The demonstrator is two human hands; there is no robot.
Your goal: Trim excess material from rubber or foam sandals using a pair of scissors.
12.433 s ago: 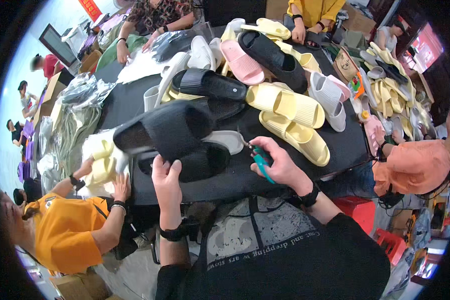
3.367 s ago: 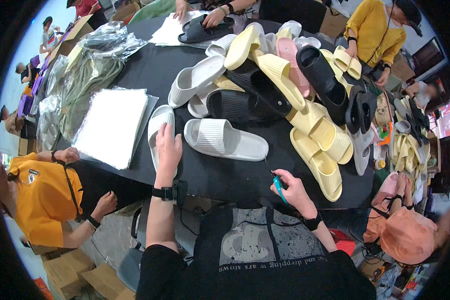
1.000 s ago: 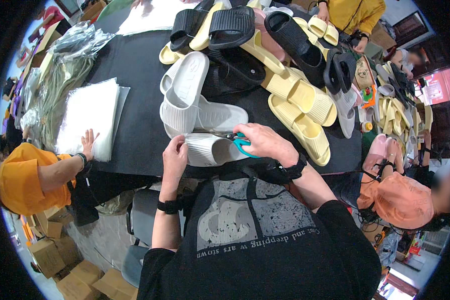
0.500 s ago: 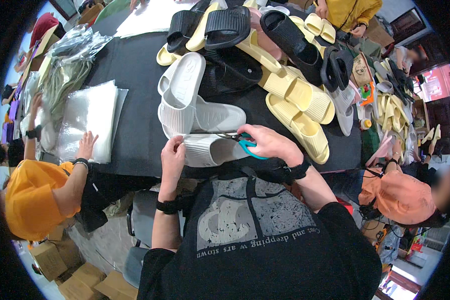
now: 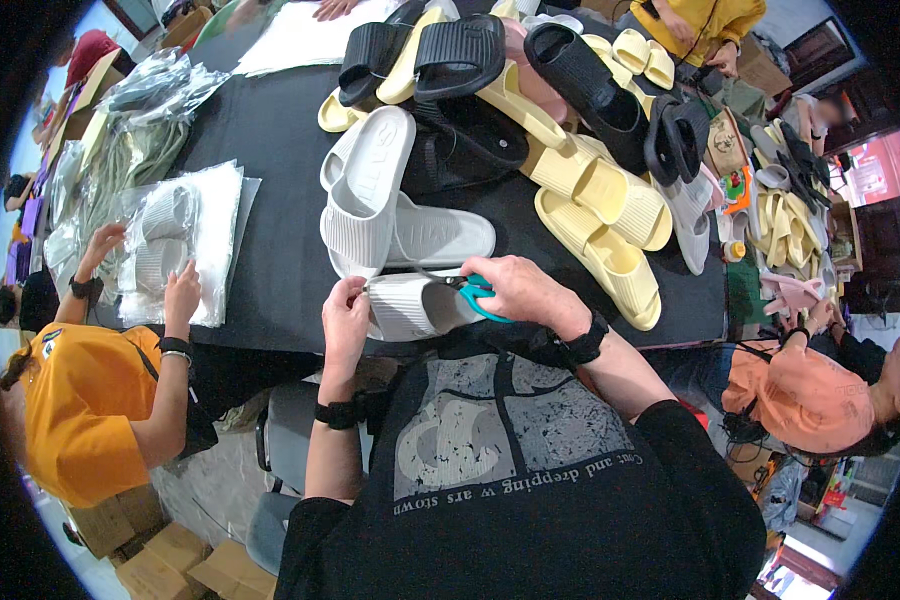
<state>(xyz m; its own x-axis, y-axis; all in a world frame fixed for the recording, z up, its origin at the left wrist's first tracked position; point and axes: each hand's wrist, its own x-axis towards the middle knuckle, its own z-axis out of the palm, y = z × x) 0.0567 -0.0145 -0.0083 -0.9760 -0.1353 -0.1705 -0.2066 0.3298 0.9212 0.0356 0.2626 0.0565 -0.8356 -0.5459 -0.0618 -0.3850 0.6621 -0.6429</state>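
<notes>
A light grey slide sandal (image 5: 410, 306) lies sideways at the near table edge. My left hand (image 5: 344, 328) is closed in a pinch on the left edge of its ribbed strap. My right hand (image 5: 532, 300) grips scissors with teal handles (image 5: 480, 294), their dark blades pointing left over the top of the strap. My fingers partly cover the handles. Just beyond, another grey slide (image 5: 442, 236) lies flat, and a third grey slide (image 5: 370, 175) leans across it with its ribbed strap toward me.
Yellow slides (image 5: 595, 250) and black slides (image 5: 460, 60) are heaped across the far and right table. At left, a co-worker in orange (image 5: 100, 410) handles bagged slides (image 5: 162, 240) on clear bags (image 5: 220, 240). A person in salmon (image 5: 805, 390) works at right. Cardboard boxes (image 5: 160, 575) stand lower left.
My right hand and the scissors have shifted slightly left along the sandal's strap. The left co-worker's hands now hold bagged slides over the stack of bags.
</notes>
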